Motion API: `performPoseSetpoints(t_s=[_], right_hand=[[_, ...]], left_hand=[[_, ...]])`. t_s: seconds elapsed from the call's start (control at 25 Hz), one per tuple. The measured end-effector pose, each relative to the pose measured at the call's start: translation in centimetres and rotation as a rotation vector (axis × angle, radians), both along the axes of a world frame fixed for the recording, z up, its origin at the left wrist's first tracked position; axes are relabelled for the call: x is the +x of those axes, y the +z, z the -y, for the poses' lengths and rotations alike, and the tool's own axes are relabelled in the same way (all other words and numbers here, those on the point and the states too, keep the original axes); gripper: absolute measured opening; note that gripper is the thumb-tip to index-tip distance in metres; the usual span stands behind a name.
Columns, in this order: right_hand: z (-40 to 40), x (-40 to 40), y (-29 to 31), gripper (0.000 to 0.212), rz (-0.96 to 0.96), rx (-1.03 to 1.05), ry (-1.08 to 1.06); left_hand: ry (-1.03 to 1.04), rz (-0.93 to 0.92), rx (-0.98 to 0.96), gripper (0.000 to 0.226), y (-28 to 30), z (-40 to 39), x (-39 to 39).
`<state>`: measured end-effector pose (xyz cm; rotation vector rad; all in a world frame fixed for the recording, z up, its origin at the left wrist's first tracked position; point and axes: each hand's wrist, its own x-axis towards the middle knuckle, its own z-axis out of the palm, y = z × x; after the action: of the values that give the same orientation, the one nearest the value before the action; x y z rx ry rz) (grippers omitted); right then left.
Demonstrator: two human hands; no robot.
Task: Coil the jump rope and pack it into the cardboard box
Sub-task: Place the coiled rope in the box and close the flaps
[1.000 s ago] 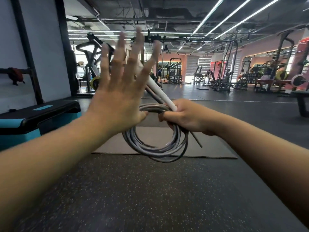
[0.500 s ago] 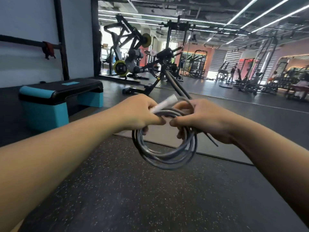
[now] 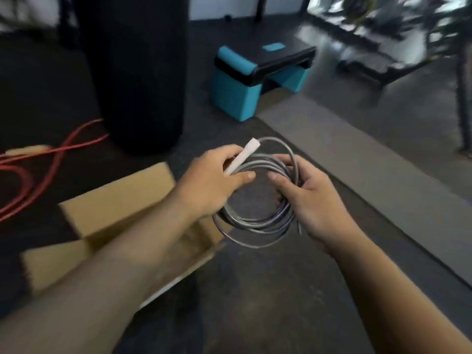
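Note:
A grey jump rope (image 3: 255, 223) is wound into a round coil of several loops and held in the air between both hands. My left hand (image 3: 212, 182) grips the coil's left side together with a white handle (image 3: 242, 158) that sticks up and to the right. My right hand (image 3: 311, 198) holds the coil's right side. An open cardboard box (image 3: 112, 205) lies on the floor to the lower left, its flaps spread out; my left forearm crosses over it. The coil hangs just past the box's right edge.
A black punching bag (image 3: 135, 72) hangs close behind the box. A red rope (image 3: 51, 159) lies on the dark rubber floor at the left. A teal and black step platform (image 3: 258, 75) stands further back, and a grey mat (image 3: 370, 169) runs along the right.
My view has swung down and to the left, bringing the box, the bag and the red rope into sight. My left hand went from spread open to gripping the coil and the white handle.

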<state>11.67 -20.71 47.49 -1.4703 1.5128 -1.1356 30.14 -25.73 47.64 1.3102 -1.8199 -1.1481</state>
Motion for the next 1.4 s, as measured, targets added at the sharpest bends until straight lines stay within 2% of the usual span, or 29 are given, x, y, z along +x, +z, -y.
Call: performPoseSetpoints(t_s=[0.12,0.24,0.44,0.56,0.84,0.92,1.04,1.12,1.2,1.28,1.4], right_hand=[[3.4,8.6,1.4,0.025,0.030,0.154,0.149],[6.4,15.3,1.0,0.021,0.044,0.324,0.250],[11.5,21.1,-5.7,0.019,-0.023,0.512,0.336],[13.7,22.4,-12.1,0.017,-0.060,0.623,0.392],[15.4,21.9,-33.2,0.017,-0.214,0.867,0.506],[15.9,21.1,-39.0,0.016,-0.359,0.847,0.575],[16.7,20.6,-44.5,0.022,-0.630,0.673,0.626],[16.3,20.7,-45.2,0.033,-0.782,0.574,0.604],[15.9,20.8,-43.9,0.049,-0.895,0.529,0.680],[16.3,20.8,-41.1,0.056,-0.894,0.571,0.752],[18.1,19.3,-34.3,0.045,-0.757,0.579,0.730]], left_hand=[[0.266,-0.066,0.168,0.030,0.8,-0.1,8.6],[0.455,-0.080,0.268,0.041,0.3,0.5,14.7],[0.613,-0.062,0.369,0.032,-6.8,2.9,19.4],[0.664,-0.034,0.457,0.027,-13.1,4.0,20.2],[0.764,0.081,0.665,0.031,-34.5,3.5,17.9],[0.795,0.062,0.722,0.031,-40.1,3.2,16.4],[0.871,0.092,0.722,0.032,-45.6,3.2,14.5],[0.915,0.206,0.712,0.037,-46.4,3.3,13.6],[0.923,0.311,0.719,0.043,-44.9,3.4,13.2],[0.910,0.372,0.741,0.046,-42.3,3.3,13.8],[0.939,0.432,0.704,0.039,-35.6,2.7,16.6]])
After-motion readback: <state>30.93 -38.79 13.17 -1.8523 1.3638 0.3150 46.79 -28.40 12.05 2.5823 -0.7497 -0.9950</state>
